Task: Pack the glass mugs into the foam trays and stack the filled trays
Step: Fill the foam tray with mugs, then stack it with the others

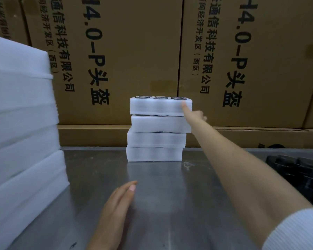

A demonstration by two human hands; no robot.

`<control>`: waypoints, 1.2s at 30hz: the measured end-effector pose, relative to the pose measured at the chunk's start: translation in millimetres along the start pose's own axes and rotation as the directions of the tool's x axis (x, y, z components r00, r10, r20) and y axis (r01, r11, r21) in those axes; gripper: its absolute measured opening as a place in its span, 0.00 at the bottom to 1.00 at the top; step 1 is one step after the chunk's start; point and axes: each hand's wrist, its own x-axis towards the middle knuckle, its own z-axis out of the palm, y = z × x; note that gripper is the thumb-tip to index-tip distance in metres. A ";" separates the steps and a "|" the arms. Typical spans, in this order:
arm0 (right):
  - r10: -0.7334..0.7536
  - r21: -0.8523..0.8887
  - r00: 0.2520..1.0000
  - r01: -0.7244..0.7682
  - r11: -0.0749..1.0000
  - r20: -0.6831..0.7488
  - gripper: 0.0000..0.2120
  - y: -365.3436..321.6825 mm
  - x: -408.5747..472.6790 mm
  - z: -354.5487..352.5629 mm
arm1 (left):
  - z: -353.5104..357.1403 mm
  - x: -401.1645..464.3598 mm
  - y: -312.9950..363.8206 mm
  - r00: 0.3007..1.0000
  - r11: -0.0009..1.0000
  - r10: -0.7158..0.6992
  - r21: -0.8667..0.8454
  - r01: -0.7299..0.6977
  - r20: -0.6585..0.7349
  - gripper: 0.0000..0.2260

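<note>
A stack of several filled white foam trays stands at the far middle of the metal table. The top tray shows the rims of three glass mugs in its pockets. My right hand reaches out to the top tray's right end, a straight finger touching its front face near the corner. My left hand lies flat and open on the table in the near middle, holding nothing.
A tall pile of empty white foam trays fills the left side. Large brown cardboard boxes form a wall behind the table. Dark objects sit at the right edge, too dim to identify.
</note>
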 end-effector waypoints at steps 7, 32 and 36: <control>-0.162 0.450 0.966 0.056 0.891 0.202 0.33 78.0 -13.2 29.9 | -4.3 68.7 -10.3 0.994 1.000 0.008 0.002 -0.007 -0.111 0.23; -0.242 0.269 0.969 0.248 0.931 -0.056 0.18 88.8 -2.1 45.2 | 11.3 161.7 -30.8 0.993 0.997 0.059 0.036 -0.063 0.105 0.34; -0.200 0.213 0.978 0.184 0.960 0.055 0.22 80.4 -3.7 49.0 | 11.3 161.3 -30.3 0.993 0.998 0.063 0.019 -0.065 0.103 0.28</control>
